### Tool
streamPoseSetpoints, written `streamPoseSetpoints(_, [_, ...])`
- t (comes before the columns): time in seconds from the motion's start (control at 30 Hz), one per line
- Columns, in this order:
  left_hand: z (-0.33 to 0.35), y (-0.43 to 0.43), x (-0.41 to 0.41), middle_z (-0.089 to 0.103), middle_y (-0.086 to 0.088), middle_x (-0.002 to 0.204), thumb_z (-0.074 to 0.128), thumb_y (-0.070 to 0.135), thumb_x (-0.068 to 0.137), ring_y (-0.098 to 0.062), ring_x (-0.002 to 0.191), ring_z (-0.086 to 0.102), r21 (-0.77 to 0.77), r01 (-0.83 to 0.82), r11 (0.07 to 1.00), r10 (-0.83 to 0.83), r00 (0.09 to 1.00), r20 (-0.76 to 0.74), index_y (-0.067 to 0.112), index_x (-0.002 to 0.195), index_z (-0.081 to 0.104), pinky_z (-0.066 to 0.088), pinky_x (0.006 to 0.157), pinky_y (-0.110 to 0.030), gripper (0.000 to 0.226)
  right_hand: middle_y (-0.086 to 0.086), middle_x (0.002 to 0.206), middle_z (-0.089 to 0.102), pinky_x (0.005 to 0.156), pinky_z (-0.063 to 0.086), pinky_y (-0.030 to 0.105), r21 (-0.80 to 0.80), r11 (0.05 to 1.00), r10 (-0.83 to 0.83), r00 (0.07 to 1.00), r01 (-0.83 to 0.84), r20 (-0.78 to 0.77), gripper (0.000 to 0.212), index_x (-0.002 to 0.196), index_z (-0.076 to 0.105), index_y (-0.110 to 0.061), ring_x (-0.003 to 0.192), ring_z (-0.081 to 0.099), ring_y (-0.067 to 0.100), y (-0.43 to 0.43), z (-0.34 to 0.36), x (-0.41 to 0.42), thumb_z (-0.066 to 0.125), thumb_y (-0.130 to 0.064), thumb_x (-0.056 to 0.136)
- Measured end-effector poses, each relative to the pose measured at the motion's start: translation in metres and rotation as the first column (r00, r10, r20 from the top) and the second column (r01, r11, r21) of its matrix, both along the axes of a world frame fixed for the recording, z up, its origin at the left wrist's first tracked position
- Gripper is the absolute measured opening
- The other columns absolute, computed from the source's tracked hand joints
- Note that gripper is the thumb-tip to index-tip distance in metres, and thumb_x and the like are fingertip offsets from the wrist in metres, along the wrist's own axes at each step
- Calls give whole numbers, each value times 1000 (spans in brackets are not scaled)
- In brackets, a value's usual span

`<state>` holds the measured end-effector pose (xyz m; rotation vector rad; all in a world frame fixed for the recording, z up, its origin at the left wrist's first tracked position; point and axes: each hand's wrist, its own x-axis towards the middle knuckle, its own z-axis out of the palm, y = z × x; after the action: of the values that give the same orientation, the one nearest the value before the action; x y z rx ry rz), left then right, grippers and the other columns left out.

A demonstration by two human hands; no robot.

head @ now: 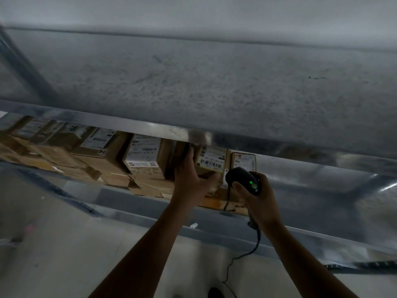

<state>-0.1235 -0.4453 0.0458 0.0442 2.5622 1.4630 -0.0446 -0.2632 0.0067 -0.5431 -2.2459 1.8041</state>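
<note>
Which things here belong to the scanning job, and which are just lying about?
In the job: left hand holding the barcode-labelled box; right hand gripping the scanner, its green light on; scanner cable.
Lying about: other cardboard boxes, small box at the right, shelf rail, paper scrap.

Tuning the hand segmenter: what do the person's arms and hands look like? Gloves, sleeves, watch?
The left hand and right hand are bare, no gloves. The left forearm and right forearm are bare down to the frame's lower edge, with no sleeve in view. No watch or band shows at either wrist. Rings: too blurred to tell.
</note>
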Motion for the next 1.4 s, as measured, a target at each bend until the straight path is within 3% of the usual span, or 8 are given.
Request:
streamPoseSetpoints(0.33, [0, 3, -7, 59, 8, 136, 69, 56, 89, -18, 123, 56, 165, -15, 986, -22, 976, 215, 31, 149, 42, 46, 100, -41, 70, -4, 113, 65, 80, 60, 32, -37, 998, 52, 999, -52, -2, 52, 123, 53, -30, 99, 69, 16, 5, 2, -6, 78, -46, 79])
streamPoseSetpoints(0.5, [-7, 6, -11, 56, 5, 134, 79, 44, 85, -7, 109, 54, 343, -106, 933, -10, 947, 320, 29, 145, 35, 43, 97, -41, 77, -8, 115, 63, 71, 59, 20, -8, 998, 60, 998, -60, 10, 53, 130, 52, -23, 100, 67, 10, 18, -1, -3, 79, -35, 86])
streamPoseSetpoints(0.63, [-7, 10, -12, 54, 5, 145, 80, 49, 72, -19, 130, 50, 390, -117, 913, -39, 928, 371, 33, 157, 29, 42, 100, -41, 100, -5, 115, 64, 68, 58, 18, -53, 996, 67, 998, -66, 17, 53, 131, 53, -21, 96, 69, 8, 19, -2, -4, 80, -32, 86])
streamPoseSetpoints(0.73, [-1, 14, -13, 69, 10, 126, 73, 28, 88, -13, 121, 58, 449, -125, 885, -85, 904, 419, 37, 130, 63, 43, 88, -34, 44, -7, 112, 66, 68, 60, 21, -67, 996, 55, 998, -54, 11, 50, 126, 52, -27, 93, 71, 8, 17, -3, -2, 81, -34, 85])
streamPoseSetpoints(0.83, [6, 15, -8, 75, 5, 117, 73, 22, 86, -17, 116, 65, 516, -154, 842, -138, 865, 483, 38, 97, 80, 46, 103, -43, 21, -8, 111, 66, 68, 60, 21, -77, 996, 52, 999, -52, 2, 47, 123, 52, -30, 94, 71, 8, 17, -2, -2, 80, -33, 86])
streamPoseSetpoints(1.0, [2, 11, 4, 60, 21, 124, 68, 18, 96, -3, 119, 55, 485, -21, 874, -174, 919, 353, 40, 141, 54, 32, 119, -46, 52, -11, 112, 65, 75, 62, 26, -70, 994, 84, 996, -85, -11, 45, 123, 52, -32, 98, 69, 8, 18, 2, 1, 79, -34, 87])
streamPoseSetpoints(1.13, [-1, 9, 12, 70, 10, 131, 98, 51, 51, -23, 133, 57, 570, -93, 816, -127, 934, 333, 52, 128, 55, 33, 118, -60, 88, -11, 111, 67, 70, 59, 19, -46, 994, 103, 995, -104, -12, 44, 124, 55, -29, 94, 69, 3, 21, 7, 10, 79, -35, 87])
streamPoseSetpoints(1.4, [-4, 0, 45, 74, 4, 126, 97, 43, 48, -27, 128, 60, 655, -118, 746, -182, 911, 371, 34, 118, 72, 32, 118, -60, 76, -3, 111, 69, 62, 59, 23, -96, 988, 112, 992, -117, -55, 41, 122, 58, -25, 88, 72, 9, 17, 27, 47, 79, -28, 87])
